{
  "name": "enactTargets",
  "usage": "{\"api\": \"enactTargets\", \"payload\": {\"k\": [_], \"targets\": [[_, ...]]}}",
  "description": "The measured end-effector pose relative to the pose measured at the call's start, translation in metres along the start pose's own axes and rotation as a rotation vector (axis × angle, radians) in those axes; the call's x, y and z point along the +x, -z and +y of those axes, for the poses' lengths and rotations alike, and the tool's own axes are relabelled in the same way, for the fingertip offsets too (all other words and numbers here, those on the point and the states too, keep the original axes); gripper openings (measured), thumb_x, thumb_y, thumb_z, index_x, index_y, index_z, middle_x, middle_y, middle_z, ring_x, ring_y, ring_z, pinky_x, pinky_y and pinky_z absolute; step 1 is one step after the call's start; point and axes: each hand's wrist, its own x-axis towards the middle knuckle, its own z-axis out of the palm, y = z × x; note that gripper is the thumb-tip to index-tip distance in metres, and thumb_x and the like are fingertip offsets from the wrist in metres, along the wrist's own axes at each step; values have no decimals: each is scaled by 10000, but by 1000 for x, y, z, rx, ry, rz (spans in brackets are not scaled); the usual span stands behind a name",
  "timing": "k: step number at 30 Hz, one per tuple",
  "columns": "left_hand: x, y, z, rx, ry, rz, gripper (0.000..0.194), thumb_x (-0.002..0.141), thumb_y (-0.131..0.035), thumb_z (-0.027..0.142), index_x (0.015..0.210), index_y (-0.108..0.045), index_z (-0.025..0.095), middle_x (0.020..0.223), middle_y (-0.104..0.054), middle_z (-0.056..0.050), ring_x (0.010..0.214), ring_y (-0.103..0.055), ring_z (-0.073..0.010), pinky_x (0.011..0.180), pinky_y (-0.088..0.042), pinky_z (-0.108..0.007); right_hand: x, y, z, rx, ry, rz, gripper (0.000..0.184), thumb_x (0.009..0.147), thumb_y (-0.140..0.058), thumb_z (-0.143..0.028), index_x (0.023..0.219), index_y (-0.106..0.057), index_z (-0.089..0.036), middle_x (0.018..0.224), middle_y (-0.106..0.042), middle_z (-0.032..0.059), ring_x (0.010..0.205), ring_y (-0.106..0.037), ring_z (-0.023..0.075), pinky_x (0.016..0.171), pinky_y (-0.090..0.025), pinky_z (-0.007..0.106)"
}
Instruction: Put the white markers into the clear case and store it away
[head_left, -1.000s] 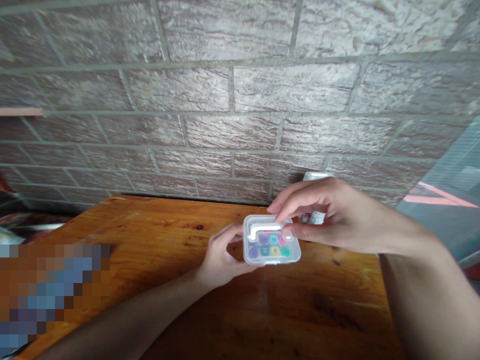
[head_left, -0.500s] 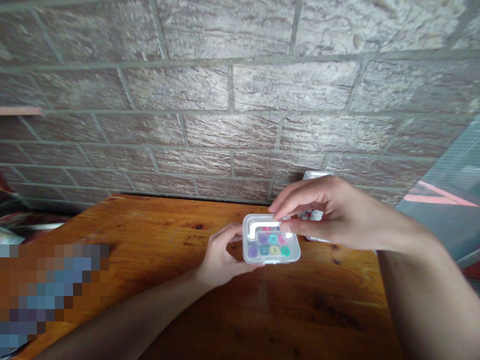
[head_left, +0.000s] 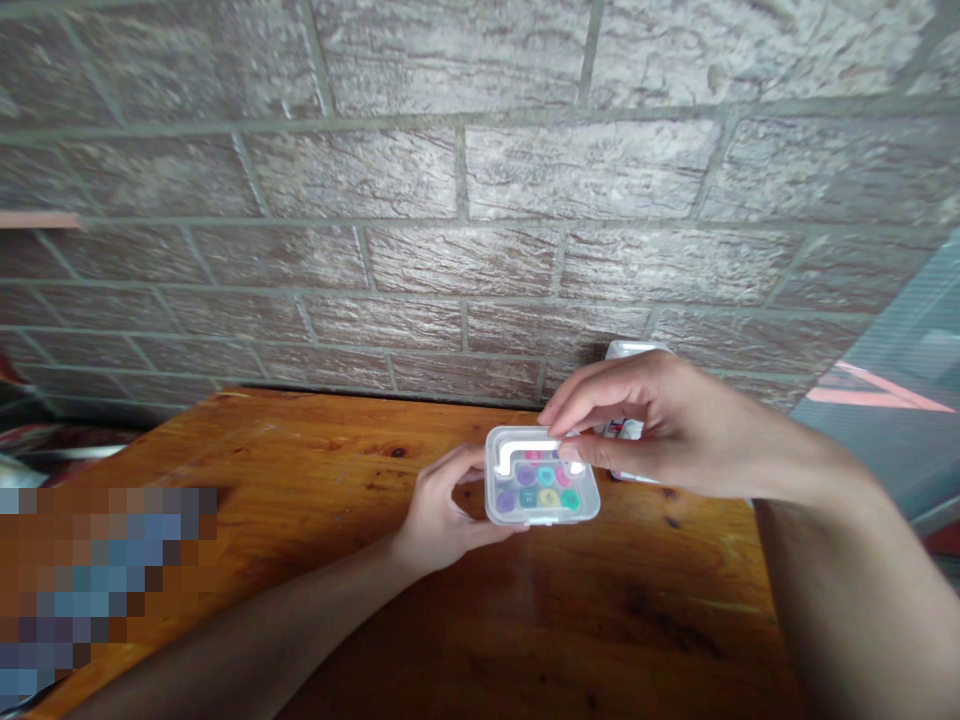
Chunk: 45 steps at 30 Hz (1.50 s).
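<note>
A small clear plastic box (head_left: 514,512) is held up over the wooden table, its lid on and catching a bright reflection. Through the lid show several round, coloured pieces in rows, purple, teal, yellow, green and pink; what they are I cannot make out. My left hand (head_left: 439,515) grips the box by its left side, fingers behind and thumb along the near edge. At the far right corner, the thumb of my right hand (head_left: 637,420) rests on the lid and its fingertips close on the far edge. Those fingers cover part of the lid.
Behind my right hand a white-and-clear container (head_left: 634,349) stands on the table, mostly hidden. The wooden table (head_left: 315,460) runs up to a grey brick wall (head_left: 465,260). A translucent panel (head_left: 900,350) stands at the right. A blurred-out patch (head_left: 112,570) covers the lower left.
Almost nothing differs. The box and both hands keep the same hold, with only a very slight upward shift of the box in the picture.
</note>
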Motion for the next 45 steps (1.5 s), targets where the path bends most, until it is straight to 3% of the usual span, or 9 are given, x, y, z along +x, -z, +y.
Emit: {"api": "enactTargets", "payload": {"k": [9,17,45], "targets": [[0,1,0,33,-43,-7,539,679,-949,292,1157,-720,199,1108,-792,-81,955,-765,-258,814,-630,-363,-1,2,0,-80,51,-26,129,931,-759,-259,1005,-800,-161,1040,-810,66,871,-757,158,750,-586,245],[1,1,0,5,-33,12,574,654,-969,315,1165,-719,229,1055,-797,-69,881,-764,-259,760,-643,-369,-1,4,-7,-44,96,-73,101,922,-785,-248,996,-814,-187,1124,-798,67,953,-761,173,804,-589,248],[-1,4,-2,49,-27,-4,536,688,-948,339,1168,-738,226,1122,-780,-70,974,-750,-267,842,-606,-369,-2,3,-7,-75,123,-50,82,912,-789,-227,975,-817,-182,1106,-807,77,913,-770,176,757,-589,234]]}}
